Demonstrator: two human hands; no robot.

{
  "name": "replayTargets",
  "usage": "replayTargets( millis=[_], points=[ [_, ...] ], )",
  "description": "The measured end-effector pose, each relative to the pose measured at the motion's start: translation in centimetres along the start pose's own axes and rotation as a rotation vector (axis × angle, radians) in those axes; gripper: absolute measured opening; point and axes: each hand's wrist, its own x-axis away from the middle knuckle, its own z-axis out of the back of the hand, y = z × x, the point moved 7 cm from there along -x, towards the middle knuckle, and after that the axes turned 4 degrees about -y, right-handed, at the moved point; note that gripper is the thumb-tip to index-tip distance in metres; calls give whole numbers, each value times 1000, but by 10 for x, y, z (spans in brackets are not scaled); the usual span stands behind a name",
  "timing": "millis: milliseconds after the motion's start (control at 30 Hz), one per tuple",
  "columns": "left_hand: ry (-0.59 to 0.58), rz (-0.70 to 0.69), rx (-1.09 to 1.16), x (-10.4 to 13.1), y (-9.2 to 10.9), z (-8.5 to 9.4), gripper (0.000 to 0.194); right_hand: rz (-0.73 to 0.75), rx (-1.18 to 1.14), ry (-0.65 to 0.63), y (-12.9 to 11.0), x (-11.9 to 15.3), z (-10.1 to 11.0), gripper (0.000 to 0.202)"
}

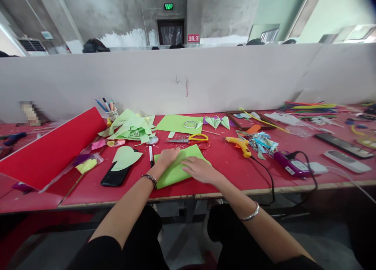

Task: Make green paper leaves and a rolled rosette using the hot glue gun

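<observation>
A folded sheet of light green paper point(173, 178) lies near the front edge of the red table. My left hand point(168, 157) grips its upper left part, with the fingertips bent down onto it. From the other side my right hand point(200, 169) holds the paper, its fingers pressed together along the folded part. Just beyond the hands rest yellow-handled scissors point(197, 137), their blades pointing left. Left of the paper stands a white and black marker point(151, 155). A pale green heart-shaped paper point(126, 158) overlaps a black phone point(115, 177).
A yellow glue gun point(239, 144) with a black cable lies to the right, near a purple device point(293, 164). Green paper scraps point(132, 125) are heaped at the back left. A large red board point(55, 148) leans at the left. Behind the table rises a white partition point(141, 82).
</observation>
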Motion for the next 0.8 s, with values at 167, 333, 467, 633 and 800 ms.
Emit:
replayTargets(
  millis=[167, 333, 467, 633, 800],
  points=[
    [16, -18, 9, -1, 0, -2, 26, -38, 24, -28, 1, 24, -28, 56],
    [39, -25, 17, -1, -1, -5, 25, -51, 25, -23, -7, 46, -34, 65],
    [61, -30, 31, -1, -1, -6, 24, -71, 34, -27, -13, 54, -36, 66],
    [169, -24, 46, 0, 3, 5, 25, -93, 38, -32, -16, 57, -38, 66],
    [231, -53, 91, 24, 18, -1, 41, -83, 54, -56, -18, 55, -39, 73]
  ],
)
